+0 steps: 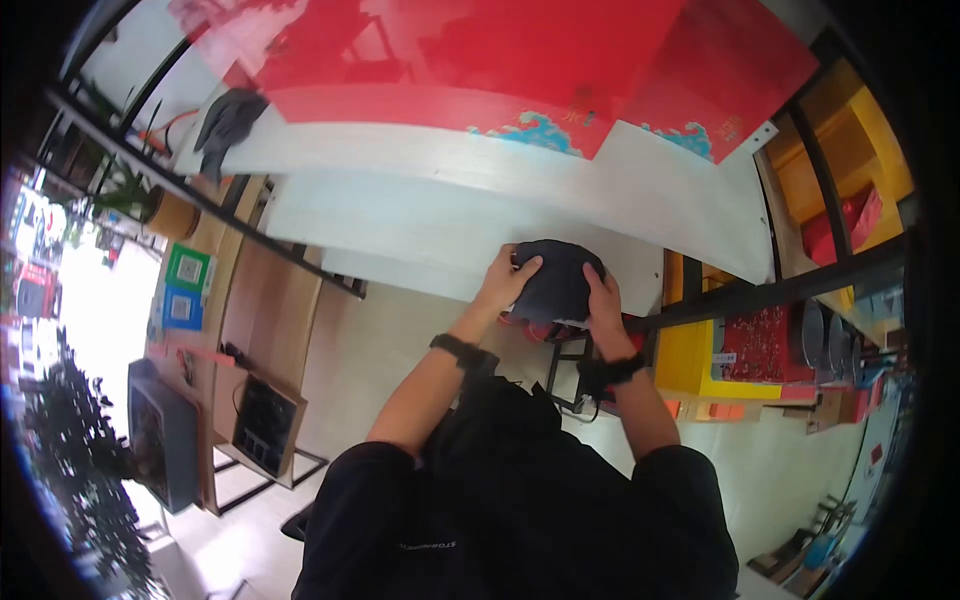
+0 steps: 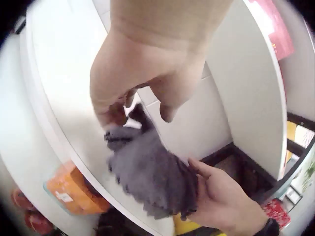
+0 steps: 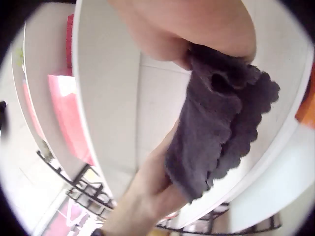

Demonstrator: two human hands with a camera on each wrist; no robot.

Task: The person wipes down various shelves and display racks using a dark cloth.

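From my seat, I see both forearms reaching forward, the left hand (image 1: 507, 280) and right hand (image 1: 604, 305) facing each other, each pinching one side of the dark cloth (image 1: 553, 282) (scalloped edge, I notice). It hangs between them, near the white shelf (image 1: 400, 220).

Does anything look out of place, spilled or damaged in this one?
One mild oddity: a crumpled grey cloth lies bunched at the left end of the upper white shelf, its tip drooping at the edge, as if left there casually. I see no spill or damage.
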